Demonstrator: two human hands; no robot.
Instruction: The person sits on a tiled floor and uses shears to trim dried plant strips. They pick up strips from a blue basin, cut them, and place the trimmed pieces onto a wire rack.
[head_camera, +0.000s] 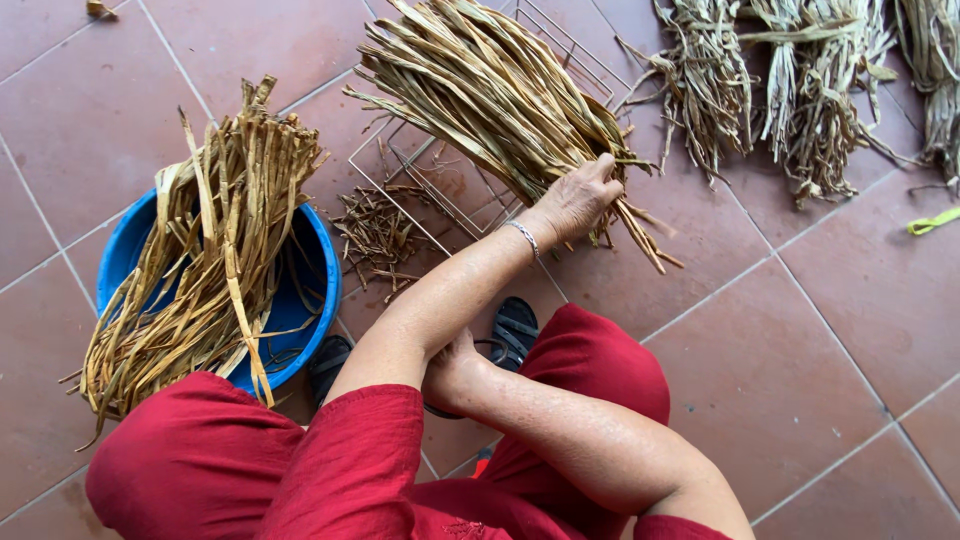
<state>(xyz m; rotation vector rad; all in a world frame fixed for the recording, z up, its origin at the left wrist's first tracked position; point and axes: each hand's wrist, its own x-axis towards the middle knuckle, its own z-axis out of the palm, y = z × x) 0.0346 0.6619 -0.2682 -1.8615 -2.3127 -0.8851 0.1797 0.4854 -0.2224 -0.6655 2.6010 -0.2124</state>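
Note:
My left hand (578, 200), with a thin bracelet at the wrist, reaches across and grips the narrow lower end of a thick bundle of dried tan plant strips (480, 85). The bundle fans out up and to the left over a wire rack (440, 195). My right hand (452, 368) is tucked under my left forearm near my knee, and its fingers are hidden. Red clothing covers my lap and legs.
A blue basin (315, 255) at the left holds a loose heap of the same strips (205, 250). Short dry scraps (378, 235) lie beside the rack. Several tied bundles (790, 80) lie at the top right. Black sandals (512, 330) and a yellow-green strip (932, 221) rest on the reddish tile floor.

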